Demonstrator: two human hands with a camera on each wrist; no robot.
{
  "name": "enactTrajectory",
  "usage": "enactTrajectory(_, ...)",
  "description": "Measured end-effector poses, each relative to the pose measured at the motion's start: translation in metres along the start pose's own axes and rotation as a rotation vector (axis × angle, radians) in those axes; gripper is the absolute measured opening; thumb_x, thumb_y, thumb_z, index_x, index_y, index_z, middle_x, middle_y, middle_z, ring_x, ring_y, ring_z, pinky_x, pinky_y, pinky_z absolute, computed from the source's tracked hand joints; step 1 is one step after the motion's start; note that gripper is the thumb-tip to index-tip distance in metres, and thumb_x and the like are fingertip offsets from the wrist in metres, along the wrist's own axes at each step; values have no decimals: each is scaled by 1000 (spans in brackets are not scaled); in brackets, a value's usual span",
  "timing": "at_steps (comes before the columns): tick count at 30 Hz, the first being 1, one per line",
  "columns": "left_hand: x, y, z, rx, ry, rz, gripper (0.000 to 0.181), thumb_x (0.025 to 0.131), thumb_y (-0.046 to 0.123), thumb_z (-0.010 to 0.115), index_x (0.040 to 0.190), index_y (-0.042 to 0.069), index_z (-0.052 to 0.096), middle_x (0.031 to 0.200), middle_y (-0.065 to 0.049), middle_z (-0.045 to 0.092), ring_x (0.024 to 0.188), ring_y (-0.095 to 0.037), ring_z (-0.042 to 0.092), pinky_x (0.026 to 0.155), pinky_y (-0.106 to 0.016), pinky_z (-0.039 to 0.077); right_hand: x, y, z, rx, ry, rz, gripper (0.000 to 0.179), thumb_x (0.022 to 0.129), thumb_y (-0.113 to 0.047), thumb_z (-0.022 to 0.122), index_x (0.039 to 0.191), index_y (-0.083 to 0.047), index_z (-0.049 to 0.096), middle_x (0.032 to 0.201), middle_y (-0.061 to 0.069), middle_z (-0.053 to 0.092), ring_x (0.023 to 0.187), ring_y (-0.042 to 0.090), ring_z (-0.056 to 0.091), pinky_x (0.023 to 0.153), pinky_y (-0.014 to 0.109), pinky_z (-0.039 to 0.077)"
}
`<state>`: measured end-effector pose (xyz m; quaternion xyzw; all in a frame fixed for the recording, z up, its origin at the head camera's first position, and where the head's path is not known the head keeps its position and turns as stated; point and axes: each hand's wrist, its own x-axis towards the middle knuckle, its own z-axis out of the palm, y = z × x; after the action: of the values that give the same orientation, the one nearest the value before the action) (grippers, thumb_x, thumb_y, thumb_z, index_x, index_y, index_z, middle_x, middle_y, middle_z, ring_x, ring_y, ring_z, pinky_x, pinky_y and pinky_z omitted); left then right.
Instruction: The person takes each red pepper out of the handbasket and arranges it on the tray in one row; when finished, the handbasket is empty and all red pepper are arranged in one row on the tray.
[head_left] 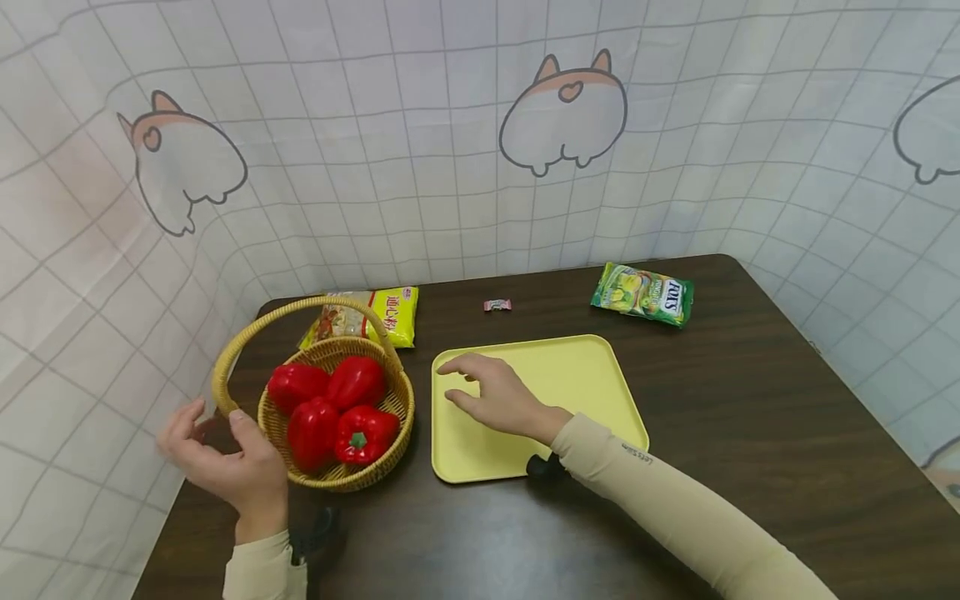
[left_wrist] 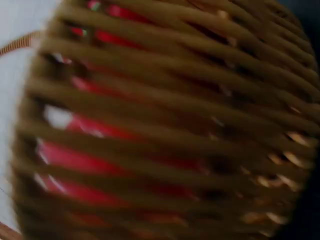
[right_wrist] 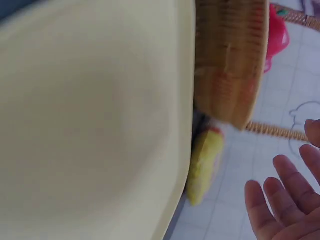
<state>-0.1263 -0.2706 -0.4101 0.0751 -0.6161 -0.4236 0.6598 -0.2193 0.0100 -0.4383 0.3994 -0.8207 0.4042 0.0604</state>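
Note:
A round wicker basket (head_left: 406, 400) with a tall arched handle (head_left: 272, 315) stands at the left of the table and holds several red bell peppers (head_left: 312, 435). Beside its left side, my left hand (head_left: 232, 467) has thumb and fingers loosely curved near the foot of the handle, with nothing held. In the left wrist view the basket's woven side (left_wrist: 150, 105) fills most of the picture, peppers showing through its gaps. My right hand (head_left: 498, 398) hovers over a yellow tray (head_left: 577, 367), its fingers relaxed and apart, holding nothing; these fingers also show in the right wrist view.
Behind the basket lies a yellow food packet (head_left: 401, 317). A small pink wrapped candy (head_left: 497, 305) is near the table's back edge, and a green Fox's candy bag (head_left: 643, 294) at the back right. Gridded white curtains (head_left: 420, 150) surround the dark wooden table (head_left: 750, 400).

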Motion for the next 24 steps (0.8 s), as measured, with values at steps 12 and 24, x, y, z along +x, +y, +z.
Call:
enactTrajectory(12,-8,-17,-5,-5,-226,-173,42,83,-3,57,124,0,54,105,-26,58,94,-17,58,84,-20,45,10,-34,49,185,-96,5,50,86,-27,74,131,-11,58,126,3,63,110,23,60,92,34,51)
enactTrajectory(24,-12,-46,2,-32,-284,-243,22,88,-3,61,106,-17,58,83,-12,63,67,-6,62,67,-14,50,11,-42,73,73,-135,69,68,81,-45,74,138,-17,53,135,-2,53,121,12,50,94,27,48)
